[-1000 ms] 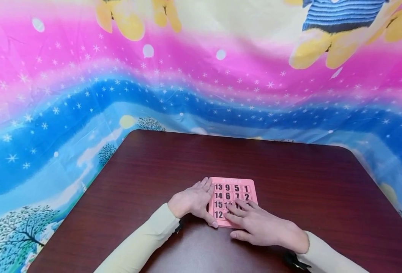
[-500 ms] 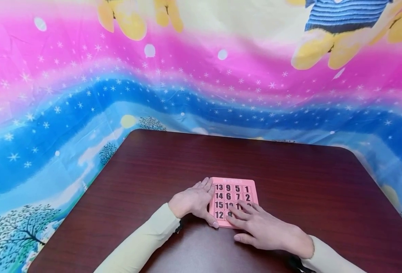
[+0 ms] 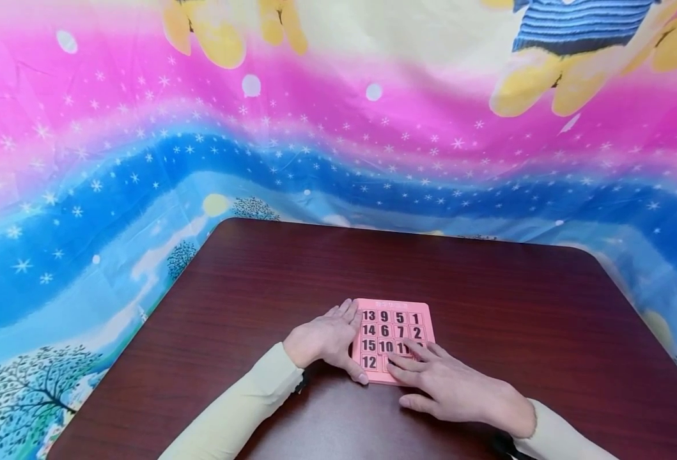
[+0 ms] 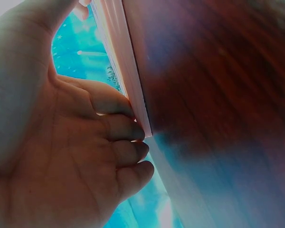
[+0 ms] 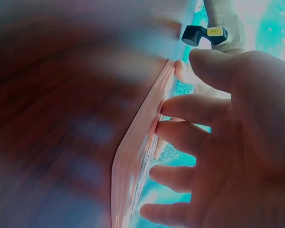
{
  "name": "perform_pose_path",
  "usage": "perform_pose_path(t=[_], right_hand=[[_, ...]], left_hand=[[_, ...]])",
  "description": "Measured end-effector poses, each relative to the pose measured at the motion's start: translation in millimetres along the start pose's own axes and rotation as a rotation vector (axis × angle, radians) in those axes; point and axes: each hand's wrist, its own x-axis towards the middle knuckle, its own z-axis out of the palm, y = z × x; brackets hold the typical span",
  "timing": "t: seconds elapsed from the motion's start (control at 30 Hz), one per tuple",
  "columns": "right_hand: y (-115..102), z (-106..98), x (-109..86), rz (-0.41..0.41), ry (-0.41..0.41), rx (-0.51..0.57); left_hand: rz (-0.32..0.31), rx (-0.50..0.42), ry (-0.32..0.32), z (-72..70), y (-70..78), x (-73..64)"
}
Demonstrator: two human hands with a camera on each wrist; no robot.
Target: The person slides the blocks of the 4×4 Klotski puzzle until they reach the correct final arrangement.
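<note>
A pale left sleeve [image 3: 240,399] slants in from the near left of the pink number board [image 3: 392,324], with a black wrist device [image 3: 300,383] at its cuff. The left hand [image 3: 328,338] lies against the board's left edge, fingers extended along it and thumb at the near left corner; the hand braces the board without clenching. The board rests flat between the two hands, its far row reading 13, 9, 5 and 1. The right hand [image 3: 459,386] reaches over the board's near right part, fingers spread and relaxed, index and middle fingertips touching its face, thumb off its near edge; it grasps nothing. These fingers screen several near right numbers, which cannot be read. A pale right sleeve [image 3: 562,429] follows, farther right of the board. The dark brown table [image 3: 292,268] extends around the board; beyond it hangs a printed cloth [image 3: 326,115].
</note>
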Motion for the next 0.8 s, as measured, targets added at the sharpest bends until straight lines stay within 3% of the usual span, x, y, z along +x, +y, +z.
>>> perform_pose_path(t=[0.47, 0.8], right_hand=[[13.2, -2.6, -17.5, 0.032, -0.017, 0.079], [15.9, -6.2, -20.2, 0.016, -0.016, 0.066]], left_hand=[[0.008, -0.033, -0.01, -0.4, -0.6, -1.4], [0.006, -0.029, -0.01, -1.0, 0.3, -0.8]])
